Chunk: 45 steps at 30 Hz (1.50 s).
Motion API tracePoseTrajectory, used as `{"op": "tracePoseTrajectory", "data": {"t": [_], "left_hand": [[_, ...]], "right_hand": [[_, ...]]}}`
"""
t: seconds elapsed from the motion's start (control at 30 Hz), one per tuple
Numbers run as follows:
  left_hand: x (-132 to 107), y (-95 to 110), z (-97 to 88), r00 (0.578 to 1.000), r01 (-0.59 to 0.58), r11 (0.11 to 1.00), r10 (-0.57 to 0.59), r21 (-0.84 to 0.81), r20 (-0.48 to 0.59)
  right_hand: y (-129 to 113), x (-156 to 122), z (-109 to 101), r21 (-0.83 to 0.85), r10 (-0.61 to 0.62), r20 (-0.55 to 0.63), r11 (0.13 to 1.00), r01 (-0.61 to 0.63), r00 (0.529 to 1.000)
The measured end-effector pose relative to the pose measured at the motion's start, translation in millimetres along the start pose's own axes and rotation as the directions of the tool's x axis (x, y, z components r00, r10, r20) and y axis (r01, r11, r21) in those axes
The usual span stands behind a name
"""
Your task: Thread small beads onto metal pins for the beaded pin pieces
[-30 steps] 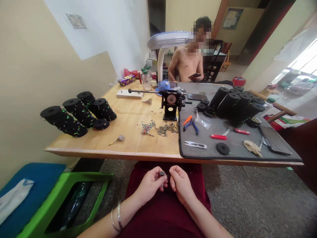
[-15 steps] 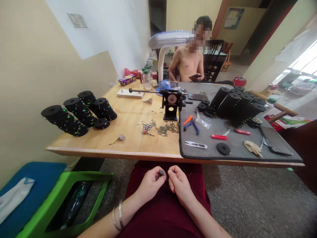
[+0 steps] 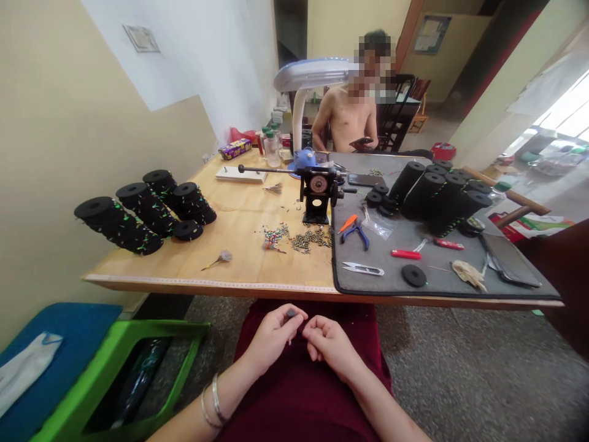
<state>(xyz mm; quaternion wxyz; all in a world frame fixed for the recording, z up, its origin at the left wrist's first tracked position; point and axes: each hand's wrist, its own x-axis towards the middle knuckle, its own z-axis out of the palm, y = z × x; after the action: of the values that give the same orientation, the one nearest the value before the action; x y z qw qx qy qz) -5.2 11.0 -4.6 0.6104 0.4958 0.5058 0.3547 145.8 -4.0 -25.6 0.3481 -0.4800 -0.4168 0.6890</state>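
Observation:
My left hand [image 3: 276, 334] is above my lap, thumb and fingers closed on a small dark grey piece [image 3: 291, 313] whose kind I cannot make out. Just beside it, my right hand [image 3: 327, 339] is closed with thumb and fingertips pinched. Anything in that pinch is too small to see. The fingertips of both hands come close together over the dark red cloth [image 3: 294, 393] on my lap. In front of them, on the table [image 3: 161, 270], lie a heap of small coloured beads [image 3: 275, 236] and a pile of small dark metal parts [image 3: 309, 239].
Stacked black foam spools [image 3: 138, 209] stand at left, more black spools [image 3: 427, 190] at right. A black hand-crank winder [image 3: 317, 193] sits mid-table. Blue pliers [image 3: 358, 234], thread snips [image 3: 363, 269] and a foam disc [image 3: 414, 275] lie on the grey mat [image 3: 396, 288]. Opposite sits a person [image 3: 347, 120] holding a phone.
Both hands have shifted slightly left, and the left one has lifted a little. The left fingers have straightened somewhat around the dark piece. Objects on the table stay put.

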Motion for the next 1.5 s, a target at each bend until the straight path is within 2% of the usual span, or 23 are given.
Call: {"op": "tracePoseTrajectory", "data": {"t": [0.2,0.33,0.5,0.57,0.7,0.87,1.1,1.2,1.37,1.5], "left_hand": [[1.2,1.6,-0.5,0.978,-0.121,0.98,0.145,0.159,-0.15],[2.7,0.5,-3.3,0.966,-0.123,0.984,0.15,0.132,-0.212],[6.9,3.5,-18.5,0.94,-0.123,0.981,0.164,0.149,-0.301],[7.1,4.2,-23.0,0.96,-0.098,0.99,0.122,0.105,-0.254],[2.4,3.3,-20.9,0.997,0.002,0.999,-0.004,-0.035,-0.075],[-3.1,6.2,-11.0,0.995,0.074,0.995,-0.069,-0.063,0.069],[6.0,9.2,-5.6,0.999,0.021,0.996,-0.017,-0.091,0.044],[7.0,9.9,-6.1,0.999,-0.02,1.0,0.021,-0.018,0.025],[2.9,12.2,-4.6,0.987,-0.153,0.968,0.158,0.2,-0.009],[1.0,12.3,-4.1,0.983,-0.172,0.948,0.183,0.267,-0.019]], "right_hand": [[3.6,-0.4,6.2,-0.007,-0.063,-0.035,0.998,0.063,0.997],[7.3,-2.0,6.4,-0.003,-0.087,-0.065,0.996,0.087,0.994],[5.3,-6.2,4.7,0.036,-0.103,-0.144,0.993,0.109,0.984],[1.8,-7.7,5.1,0.101,-0.098,-0.163,0.988,0.115,0.982],[-3.9,-9.0,6.7,0.2,-0.085,-0.151,0.973,0.115,0.985],[0.9,-7.8,6.3,0.115,-0.136,-0.157,0.981,0.155,0.978],[7.0,-8.3,4.2,-0.102,-0.258,-0.136,0.964,0.245,0.957],[3.7,-8.2,3.0,-0.13,-0.242,-0.103,0.965,0.228,0.965],[-4.9,-3.6,3.4,-0.04,-0.254,-0.064,0.967,0.252,0.965],[-7.4,0.7,4.1,-0.133,-0.232,-0.061,0.966,0.223,0.971]]}}
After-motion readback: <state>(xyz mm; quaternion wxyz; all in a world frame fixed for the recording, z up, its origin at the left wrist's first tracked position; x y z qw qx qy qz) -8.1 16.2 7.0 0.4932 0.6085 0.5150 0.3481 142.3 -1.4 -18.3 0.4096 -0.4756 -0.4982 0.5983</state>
